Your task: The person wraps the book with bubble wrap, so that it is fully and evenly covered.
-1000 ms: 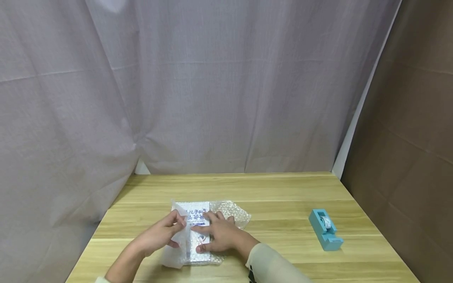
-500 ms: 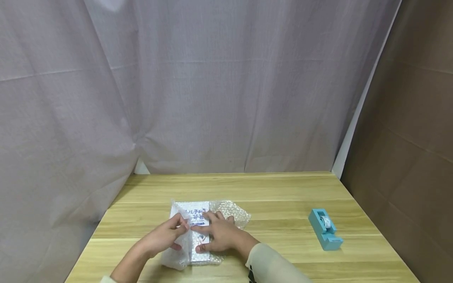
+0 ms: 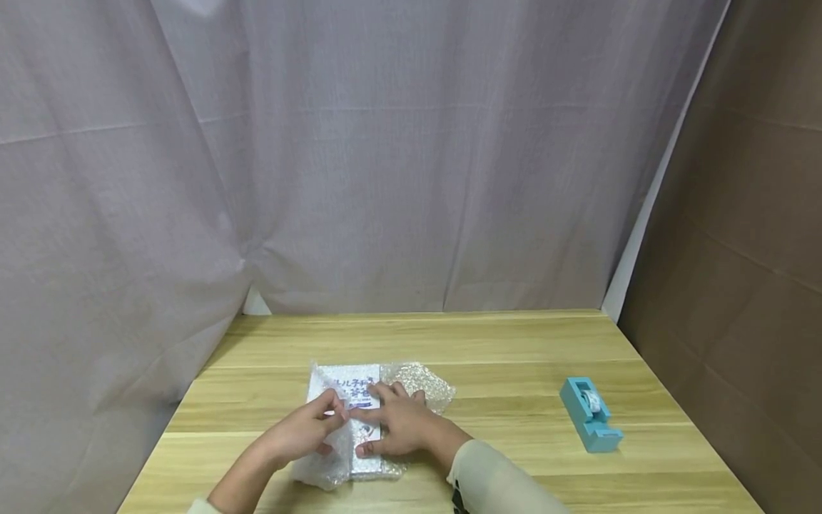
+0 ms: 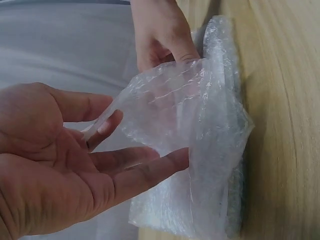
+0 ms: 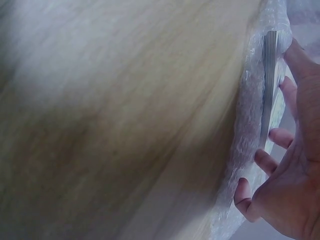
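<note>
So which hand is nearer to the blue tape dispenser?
Right. The right hand lies over the book, off to the left of the blue tape dispenser; the left hand is farther left, pinching the bubble wrap.

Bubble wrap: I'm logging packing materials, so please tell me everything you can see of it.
The bubble wrap is a clear, shiny, crinkled sheet, apparently thin plastic. It lies on the wooden table, partly around the book. One flap folds over the book's left part, its raised edge pinched by the left hand. Another part spreads past the book's right side, where page edges show uncovered. The right hand lies over the book; its exact contact with the wrap is unclear.
</note>
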`<act>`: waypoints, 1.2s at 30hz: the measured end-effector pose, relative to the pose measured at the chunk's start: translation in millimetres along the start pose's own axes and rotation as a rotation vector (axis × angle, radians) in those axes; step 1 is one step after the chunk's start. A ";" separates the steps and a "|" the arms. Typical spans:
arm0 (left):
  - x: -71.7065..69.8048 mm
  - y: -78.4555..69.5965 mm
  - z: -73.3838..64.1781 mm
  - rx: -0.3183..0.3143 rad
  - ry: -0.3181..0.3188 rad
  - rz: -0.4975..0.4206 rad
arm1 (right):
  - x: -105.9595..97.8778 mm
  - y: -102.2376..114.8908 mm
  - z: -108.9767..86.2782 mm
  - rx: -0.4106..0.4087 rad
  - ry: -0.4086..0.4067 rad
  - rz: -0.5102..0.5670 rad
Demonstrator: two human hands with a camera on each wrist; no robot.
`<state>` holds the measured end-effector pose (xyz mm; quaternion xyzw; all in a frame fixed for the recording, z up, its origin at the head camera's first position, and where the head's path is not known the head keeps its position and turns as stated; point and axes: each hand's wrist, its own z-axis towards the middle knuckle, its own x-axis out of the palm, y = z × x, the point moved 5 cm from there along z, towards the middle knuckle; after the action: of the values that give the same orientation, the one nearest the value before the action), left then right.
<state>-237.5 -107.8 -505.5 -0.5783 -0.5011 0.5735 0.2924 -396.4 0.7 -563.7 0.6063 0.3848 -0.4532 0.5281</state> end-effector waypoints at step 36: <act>23.1 -2.2 8.2 0.107 -0.022 0.653 | -2.6 -20.1 -4.6 -0.051 0.055 0.171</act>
<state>-249.6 -87.8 -513.4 -0.6861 -0.2617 0.6685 0.1179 -415.5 8.3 -567.0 0.6356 0.3576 -0.3797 0.5692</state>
